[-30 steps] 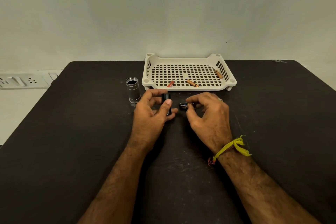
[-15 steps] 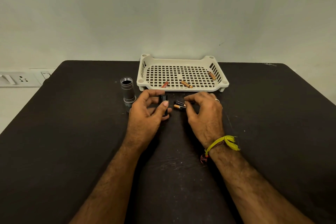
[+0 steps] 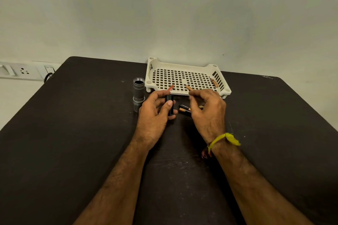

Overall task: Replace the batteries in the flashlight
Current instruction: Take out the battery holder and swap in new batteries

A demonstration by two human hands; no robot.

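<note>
My left hand grips a small black battery holder, held upright between thumb and fingers. Just right of it, two black-and-copper batteries lie side by side on the black table. My right hand hovers over their right ends with the fingers spread and nothing pinched between them. The grey flashlight body stands upright with its open end up, left of my left hand.
A cream perforated tray sits at the table's far edge and holds three copper-coloured batteries. Wall sockets are off the table's left corner. A yellow band circles my right wrist.
My right hand set the batteries down on the table, let go and lifted its fingers. My left hand kept hold of the black holder. The camera view shifted slightly.
</note>
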